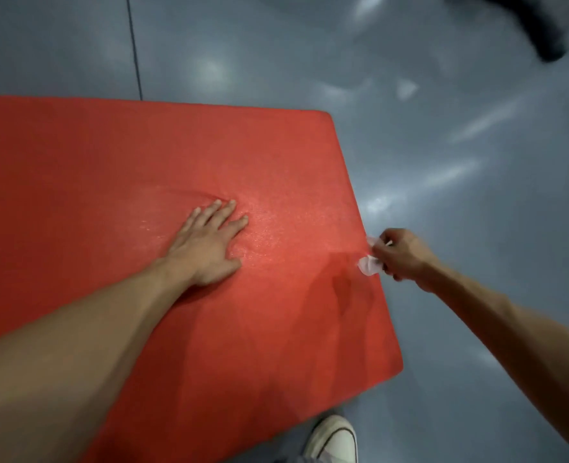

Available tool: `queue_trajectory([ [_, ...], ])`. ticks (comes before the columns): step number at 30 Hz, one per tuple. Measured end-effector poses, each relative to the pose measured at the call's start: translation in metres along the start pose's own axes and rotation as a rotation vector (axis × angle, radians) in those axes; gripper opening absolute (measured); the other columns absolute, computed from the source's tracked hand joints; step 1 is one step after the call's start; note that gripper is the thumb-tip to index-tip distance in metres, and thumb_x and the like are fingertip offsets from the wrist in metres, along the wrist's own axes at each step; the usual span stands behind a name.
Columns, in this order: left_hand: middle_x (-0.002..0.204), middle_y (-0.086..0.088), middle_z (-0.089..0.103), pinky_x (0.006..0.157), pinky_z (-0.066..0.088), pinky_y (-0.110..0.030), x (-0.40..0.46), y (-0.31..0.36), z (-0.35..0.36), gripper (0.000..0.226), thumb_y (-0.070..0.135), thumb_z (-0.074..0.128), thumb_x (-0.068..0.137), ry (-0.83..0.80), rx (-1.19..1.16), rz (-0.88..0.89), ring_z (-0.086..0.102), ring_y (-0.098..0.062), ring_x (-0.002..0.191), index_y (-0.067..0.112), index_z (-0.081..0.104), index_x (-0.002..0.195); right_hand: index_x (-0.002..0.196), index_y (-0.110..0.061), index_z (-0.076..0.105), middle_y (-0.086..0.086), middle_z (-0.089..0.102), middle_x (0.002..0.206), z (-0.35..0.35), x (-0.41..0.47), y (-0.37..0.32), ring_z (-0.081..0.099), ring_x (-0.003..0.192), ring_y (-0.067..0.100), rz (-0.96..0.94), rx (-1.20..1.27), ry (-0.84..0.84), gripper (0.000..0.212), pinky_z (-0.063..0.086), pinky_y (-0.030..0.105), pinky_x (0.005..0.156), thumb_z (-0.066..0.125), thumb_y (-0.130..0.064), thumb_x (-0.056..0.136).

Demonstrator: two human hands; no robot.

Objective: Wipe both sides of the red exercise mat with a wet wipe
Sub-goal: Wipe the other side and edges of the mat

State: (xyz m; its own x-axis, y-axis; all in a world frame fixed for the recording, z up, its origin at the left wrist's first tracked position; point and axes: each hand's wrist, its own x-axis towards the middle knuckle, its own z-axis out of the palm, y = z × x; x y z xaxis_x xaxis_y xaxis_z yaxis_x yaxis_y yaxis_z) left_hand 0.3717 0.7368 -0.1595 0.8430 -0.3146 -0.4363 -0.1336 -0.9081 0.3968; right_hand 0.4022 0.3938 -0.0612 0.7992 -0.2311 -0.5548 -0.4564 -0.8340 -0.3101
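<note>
Left hand (pixel 209 243) presses flat on the red mat (pixel 109 168); right hand (pixel 401 253) grips a wet wipe (pixel 370 265) seemingly touching its edge, grey floor (pixel 443 145) around.

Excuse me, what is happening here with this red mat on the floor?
A person is cleaning the red exercise mat, which lies flat on the grey floor. The left hand presses flat on the mat. The right hand grips a wet wipe at the mat's right edge. The surface near the left hand looks damp.
</note>
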Motion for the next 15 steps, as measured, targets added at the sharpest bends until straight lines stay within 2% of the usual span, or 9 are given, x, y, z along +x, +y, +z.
queue_trajectory([
  [3, 0.172, 0.004, -0.009, 0.128, 0.005, -0.052, -0.023, 0.005, -0.018, 0.074, 0.045, 0.054, 0.098, -0.136, -0.024, -0.048, -0.005, -0.019, 0.159, 0.034, 0.020, 0.162, 0.079, -0.009, 0.061, 0.004, 0.065, 0.058, -0.030, -0.039, -0.043, 0.050, 0.048, 0.019, -0.143, -0.041, -0.001, 0.037, 0.039, 0.025, 0.042, 0.061, -0.041, 0.098],
  [7, 0.171, 0.006, -0.014, 0.125, 0.017, -0.057, -0.101, -0.006, -0.009, 0.074, 0.048, 0.051, 0.101, -0.325, 0.021, -0.103, -0.007, -0.021, 0.159, 0.031, 0.014, 0.163, 0.079, -0.010, 0.064, 0.008, 0.072, 0.067, -0.069, -0.104, -0.086, 0.049, 0.050, 0.020, -0.201, -0.099, 0.015, 0.040, 0.040, 0.027, 0.044, 0.061, -0.045, 0.098],
  [11, 0.171, 0.006, -0.013, 0.126, 0.020, -0.052, -0.143, -0.040, -0.014, 0.074, 0.053, 0.044, 0.103, -0.377, 0.053, -0.141, -0.003, -0.021, 0.159, 0.029, 0.010, 0.164, 0.078, -0.007, 0.066, 0.002, 0.065, 0.053, -0.077, -0.117, -0.091, 0.048, 0.042, 0.018, -0.154, -0.107, 0.084, 0.040, 0.040, 0.024, 0.042, 0.062, -0.042, 0.097],
  [13, 0.172, 0.006, 0.001, 0.126, 0.022, -0.050, -0.145, -0.039, -0.019, 0.068, 0.053, 0.043, 0.103, -0.351, 0.071, -0.159, 0.011, -0.021, 0.158, 0.029, 0.021, 0.162, 0.075, -0.005, 0.067, 0.004, 0.064, 0.050, -0.066, -0.099, -0.077, 0.050, 0.042, 0.021, -0.108, -0.041, 0.136, 0.041, 0.041, 0.025, 0.043, 0.063, -0.039, 0.097],
  [15, 0.161, 0.001, 0.035, 0.117, 0.037, -0.044, -0.137, -0.032, -0.022, 0.054, 0.052, 0.043, 0.101, -0.198, 0.128, -0.147, 0.038, -0.025, 0.146, 0.027, 0.043, 0.149, 0.070, 0.000, 0.067, 0.013, 0.066, 0.054, -0.046, -0.073, -0.048, 0.051, 0.043, 0.023, -0.033, 0.033, 0.162, 0.041, 0.042, 0.026, 0.044, 0.063, -0.031, 0.097],
])
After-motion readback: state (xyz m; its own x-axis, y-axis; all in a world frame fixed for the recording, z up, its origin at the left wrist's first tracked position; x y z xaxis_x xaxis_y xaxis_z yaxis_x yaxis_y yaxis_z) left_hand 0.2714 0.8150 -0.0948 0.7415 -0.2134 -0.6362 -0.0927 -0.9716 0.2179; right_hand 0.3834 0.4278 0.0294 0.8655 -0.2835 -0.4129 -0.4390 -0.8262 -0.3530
